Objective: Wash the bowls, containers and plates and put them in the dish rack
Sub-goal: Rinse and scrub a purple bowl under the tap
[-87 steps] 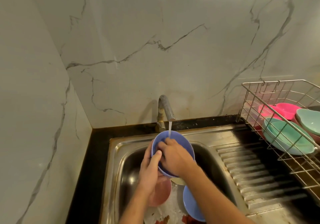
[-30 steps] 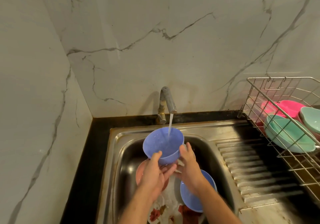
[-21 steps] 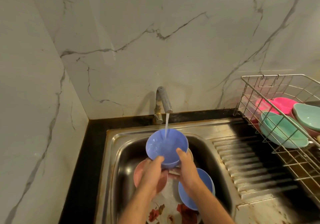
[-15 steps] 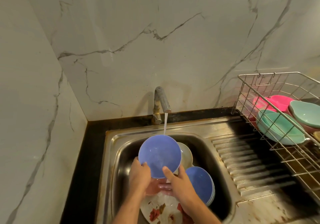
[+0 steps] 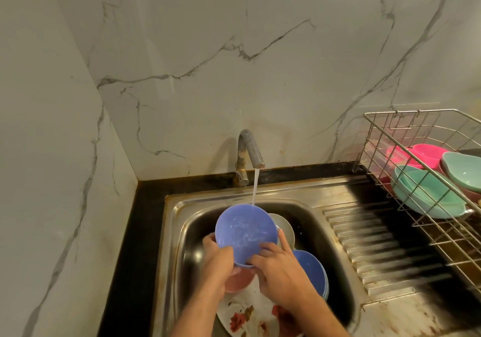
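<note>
A blue bowl [image 5: 246, 234] is tipped toward me over the steel sink [image 5: 179, 222], its far rim under the running water. My left hand [image 5: 217, 261] grips its left rim. My right hand [image 5: 279, 266] holds its lower right edge, fingers spread along the rim. Below in the sink lie a pink bowl [image 5: 235, 282], a white bowl [image 5: 285, 228], stacked blue bowls [image 5: 311, 269] and a flowered plate [image 5: 246, 313]. The wire dish rack [image 5: 406, 139] at the right holds teal bowls [image 5: 426, 193] and pink dishes [image 5: 419, 153].
The tap [image 5: 250, 149] stands behind the sink with a thin stream [image 5: 255, 188] falling from it. A ribbed steel drainboard [image 5: 377, 243] lies between sink and rack. Marble walls close in the left and back; a black counter strip [image 5: 145, 219] borders the sink.
The blue bowl has been turned from upright under the stream to tipped toward me and lowered slightly. Both hands shifted around its rim. The view has drifted a little.
</note>
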